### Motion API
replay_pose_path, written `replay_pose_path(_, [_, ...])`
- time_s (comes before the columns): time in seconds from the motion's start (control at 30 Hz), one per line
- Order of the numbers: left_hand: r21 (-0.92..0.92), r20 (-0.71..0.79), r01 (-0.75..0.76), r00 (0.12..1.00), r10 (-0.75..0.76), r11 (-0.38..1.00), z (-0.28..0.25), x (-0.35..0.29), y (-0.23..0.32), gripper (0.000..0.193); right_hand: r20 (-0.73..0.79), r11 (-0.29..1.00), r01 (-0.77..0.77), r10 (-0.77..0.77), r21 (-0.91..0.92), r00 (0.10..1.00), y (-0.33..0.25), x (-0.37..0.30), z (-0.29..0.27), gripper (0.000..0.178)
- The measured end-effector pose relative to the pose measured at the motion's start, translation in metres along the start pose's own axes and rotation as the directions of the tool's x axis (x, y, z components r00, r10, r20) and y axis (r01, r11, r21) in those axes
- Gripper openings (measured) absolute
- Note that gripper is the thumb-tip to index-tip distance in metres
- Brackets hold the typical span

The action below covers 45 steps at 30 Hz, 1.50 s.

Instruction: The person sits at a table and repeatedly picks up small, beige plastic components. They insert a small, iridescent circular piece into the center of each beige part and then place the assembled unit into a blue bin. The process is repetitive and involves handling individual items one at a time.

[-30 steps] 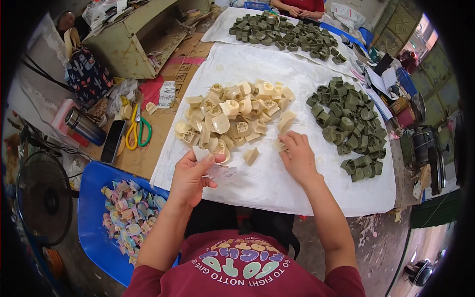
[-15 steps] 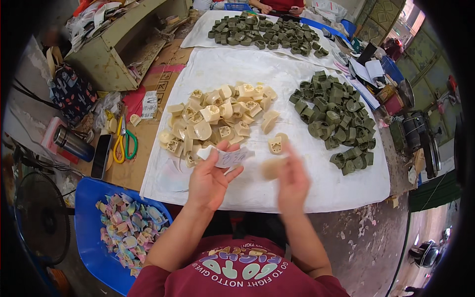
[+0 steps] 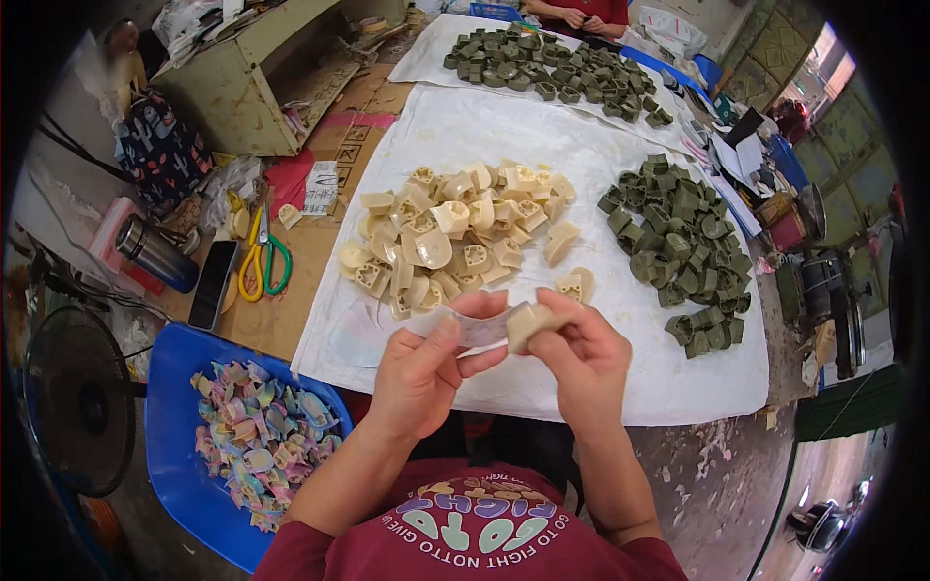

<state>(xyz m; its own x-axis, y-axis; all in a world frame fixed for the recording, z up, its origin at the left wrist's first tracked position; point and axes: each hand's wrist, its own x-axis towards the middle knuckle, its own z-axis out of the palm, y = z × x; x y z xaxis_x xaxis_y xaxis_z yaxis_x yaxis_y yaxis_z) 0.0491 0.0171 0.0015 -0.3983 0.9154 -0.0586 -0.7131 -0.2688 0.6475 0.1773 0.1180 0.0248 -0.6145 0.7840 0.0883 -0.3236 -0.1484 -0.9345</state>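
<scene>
Between the thumb and fingers of my left hand (image 3: 417, 380) is a thin greyish strip (image 3: 481, 331) with handwritten marks. My right hand (image 3: 589, 366) pinches a small cream-coloured moulded piece (image 3: 529, 325) by its side. The strip's right end meets the cream piece, or overlaps it; I cannot tell which. Just beyond my hands lies a pile of similar cream pieces (image 3: 450, 218), some with ribbed hollow undersides showing. One loose cream piece (image 3: 575, 281) lies behind my right fingers, partly hidden. A pale, shiny film (image 3: 358, 337) rests on the white cloth (image 3: 542, 126) left of my left hand.
Dark green moulded pieces (image 3: 668, 228) are heaped on the right, with another heap (image 3: 542, 66) farther back near a co-worker's hands (image 3: 581, 19). A blue tub (image 3: 174, 426) of pastel scraps stands lower left. Scissors (image 3: 263, 254), a phone (image 3: 213, 284) and a flask (image 3: 155, 254) lie left.
My right hand has brought the cream piece left, up to the strip in my left hand. The view has shifted slightly, so the table things appear farther right.
</scene>
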Motion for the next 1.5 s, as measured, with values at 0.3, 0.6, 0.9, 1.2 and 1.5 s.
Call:
replay_pose_path(0.3, [-0.086,0.085,-0.085,0.992,0.092,0.993,0.003,-0.013,-0.001,0.043,0.426,0.498,0.684,-0.541,-0.532,0.725,0.006,-0.007,0.004,0.039])
replay_pose_path(0.6, [-0.030,0.117,-0.099,0.988,0.102,0.995,0.006,-0.014,-0.002,0.046,0.441,0.450,0.706,-0.562,-0.547,0.700,0.002,-0.007,0.002,0.039])
replay_pose_path(0.9, [0.223,0.066,-0.173,0.985,0.162,0.959,0.009,-0.011,0.004,0.038,0.466,0.345,0.695,-0.548,-0.630,0.695,0.000,-0.002,-0.001,0.040])
replay_pose_path(1.2, [0.367,-0.145,-0.009,0.987,0.067,0.930,0.002,-0.009,0.010,0.026,0.558,0.135,0.641,-0.378,-0.756,0.738,-0.013,0.007,0.000,0.028])
replay_pose_path(1.5, [0.679,-0.171,0.175,0.982,-0.079,0.713,-0.012,-0.002,-0.001,0.026,0.581,0.124,0.619,-0.240,-0.776,0.777,0.006,0.013,-0.016,0.026])
